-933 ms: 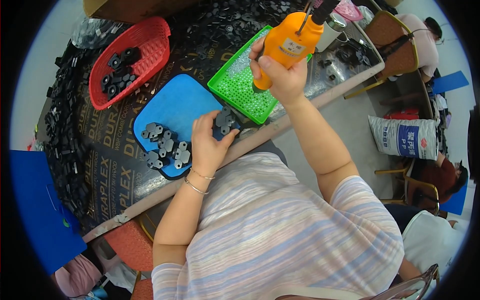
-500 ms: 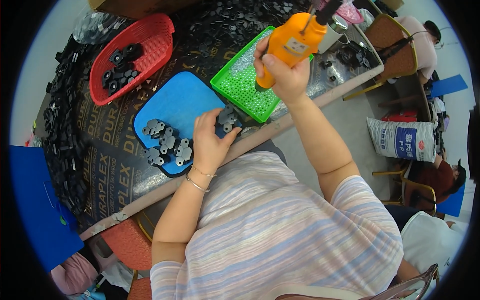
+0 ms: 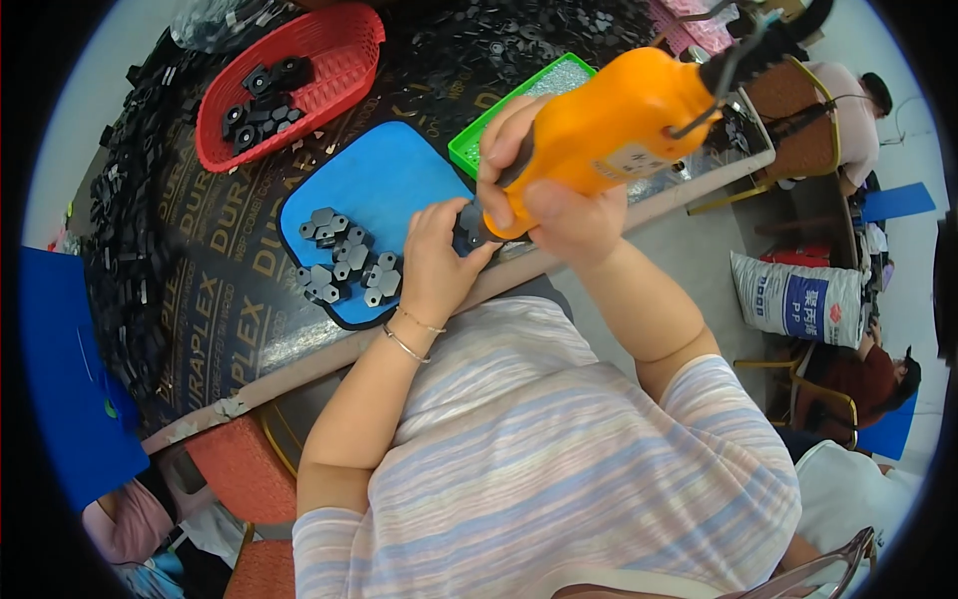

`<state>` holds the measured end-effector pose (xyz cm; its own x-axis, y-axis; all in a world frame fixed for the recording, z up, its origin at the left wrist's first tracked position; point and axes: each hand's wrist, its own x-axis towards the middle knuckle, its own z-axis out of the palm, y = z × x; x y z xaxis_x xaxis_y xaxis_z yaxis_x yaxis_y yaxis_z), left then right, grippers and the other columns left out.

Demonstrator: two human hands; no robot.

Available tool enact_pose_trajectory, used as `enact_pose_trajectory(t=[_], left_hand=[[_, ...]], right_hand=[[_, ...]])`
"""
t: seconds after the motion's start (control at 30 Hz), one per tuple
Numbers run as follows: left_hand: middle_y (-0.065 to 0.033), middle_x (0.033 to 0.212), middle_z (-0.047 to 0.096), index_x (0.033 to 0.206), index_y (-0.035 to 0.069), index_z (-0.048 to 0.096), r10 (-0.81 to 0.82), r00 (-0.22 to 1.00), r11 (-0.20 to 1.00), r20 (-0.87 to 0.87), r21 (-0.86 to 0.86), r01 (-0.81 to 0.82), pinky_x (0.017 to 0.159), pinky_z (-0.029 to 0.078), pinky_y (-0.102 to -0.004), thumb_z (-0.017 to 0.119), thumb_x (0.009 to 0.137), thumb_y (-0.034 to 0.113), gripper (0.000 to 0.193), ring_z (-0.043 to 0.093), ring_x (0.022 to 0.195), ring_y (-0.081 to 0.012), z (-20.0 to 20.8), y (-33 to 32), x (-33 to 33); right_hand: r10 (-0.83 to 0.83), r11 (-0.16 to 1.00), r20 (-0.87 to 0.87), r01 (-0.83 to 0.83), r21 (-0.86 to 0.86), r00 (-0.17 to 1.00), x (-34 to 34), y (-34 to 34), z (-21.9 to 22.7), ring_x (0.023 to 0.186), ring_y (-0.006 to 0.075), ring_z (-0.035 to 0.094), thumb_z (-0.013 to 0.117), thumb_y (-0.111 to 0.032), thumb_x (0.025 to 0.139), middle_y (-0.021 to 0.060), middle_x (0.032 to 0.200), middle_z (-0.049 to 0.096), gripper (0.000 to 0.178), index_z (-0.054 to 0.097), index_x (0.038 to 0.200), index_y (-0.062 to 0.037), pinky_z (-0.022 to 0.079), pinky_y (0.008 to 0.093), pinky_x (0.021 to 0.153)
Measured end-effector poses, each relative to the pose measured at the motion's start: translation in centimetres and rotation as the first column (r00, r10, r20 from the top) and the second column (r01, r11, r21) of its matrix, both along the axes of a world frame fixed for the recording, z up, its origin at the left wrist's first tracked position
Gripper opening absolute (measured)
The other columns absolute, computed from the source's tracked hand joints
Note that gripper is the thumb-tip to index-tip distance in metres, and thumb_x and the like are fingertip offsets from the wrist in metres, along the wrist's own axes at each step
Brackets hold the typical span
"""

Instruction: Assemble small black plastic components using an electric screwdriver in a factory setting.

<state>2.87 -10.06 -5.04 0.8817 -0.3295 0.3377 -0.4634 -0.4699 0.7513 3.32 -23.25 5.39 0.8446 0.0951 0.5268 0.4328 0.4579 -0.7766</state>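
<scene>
On one dark, gold-printed counter, a rounded blue mat has an oval red plastic basket beyond its far left side, an orange plastic power driver wrapped in the right hand's grip past its right edge, and a black plastic part pinched there by the left hand's grip.

A small-parts workshop: orange power tool, heaps of black parts, bulk sack, other workers.

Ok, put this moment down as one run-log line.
left hand: holding black part | right hand: gripping orange power tool, lower end by that part | blue mat: black clusters | red basket: black pieces
</scene>
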Motion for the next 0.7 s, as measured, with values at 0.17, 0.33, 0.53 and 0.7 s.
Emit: enact_pose_trajectory(t=[0.17, 0.33, 0.53, 0.7], left_hand=[[-0.0124, 0.087, 0.058, 0.093, 0.003, 0.055, -0.064, 0.997, 0.994, 0.053, -0.086, 0.068, 0.073, 0.042, -0.0378, 0.074, 0.061, 0.014, 0.039, 0.052, 0.083, -0.032, -1.4, -0.1, 0.7], [-0.0117, 0.083, 0.057, 0.088, 0.004, 0.055, -0.021, 0.998, 0.992, 0.063, -0.119, 0.029, 0.07, 0.04, -0.0384, 0.071, 0.065, 0.018, 0.031, 0.051, 0.079, -0.0322, -0.8, -0.3, 0.2], [-0.0121, 0.082, 0.057, 0.088, 0.003, 0.056, -0.029, 0.993, 0.994, 0.118, -0.106, 0.041, 0.069, 0.04, -0.0389, 0.069, 0.066, 0.017, 0.029, 0.051, 0.076, -0.0328, -1.3, -0.1, 0.2], [-0.0114, 0.08, 0.057, 0.088, 0.003, 0.056, -0.05, 0.993, 0.996, 0.103, -0.063, 0.057, 0.069, 0.04, -0.0384, 0.072, 0.064, 0.015, 0.032, 0.05, 0.077, -0.0323, -2.4, -0.2, 0.5]], right_hand=[[0.018, 0.992, -0.034, -0.022, -0.122, 0.999, 0.0, 1.1, -1.2, 0.059, 0.014, 0.051, 0.064, -0.018, 0.075, 0.0107, 0.081, 0.051, 0.029, 0.05, 0.091, 0.0008, 0.043, 0.0238, 0.055], [0.042, 0.965, 0.083, -0.018, -0.261, 0.996, 0.3, 1.4, -1.4, 0.072, 0.0148, 0.05, 0.066, -0.018, 0.074, 0.0077, 0.077, 0.054, 0.026, 0.051, 0.087, -0.0013, 0.043, 0.0244, 0.058], [0.136, 0.962, 0.002, -0.132, -0.241, 0.991, 0.2, 1.3, -1.8, 0.075, 0.0128, 0.053, 0.071, -0.015, 0.07, 0.0057, 0.083, 0.057, 0.031, 0.053, 0.091, -0.001, 0.044, 0.0249, 0.067], [0.119, 0.977, -0.052, -0.126, -0.17, 0.992, 0.3, 1.0, -1.8, 0.069, 0.0135, 0.05, 0.068, -0.019, 0.075, 0.011, 0.083, 0.052, 0.03, 0.053, 0.092, 0.0006, 0.044, 0.0232, 0.06]])
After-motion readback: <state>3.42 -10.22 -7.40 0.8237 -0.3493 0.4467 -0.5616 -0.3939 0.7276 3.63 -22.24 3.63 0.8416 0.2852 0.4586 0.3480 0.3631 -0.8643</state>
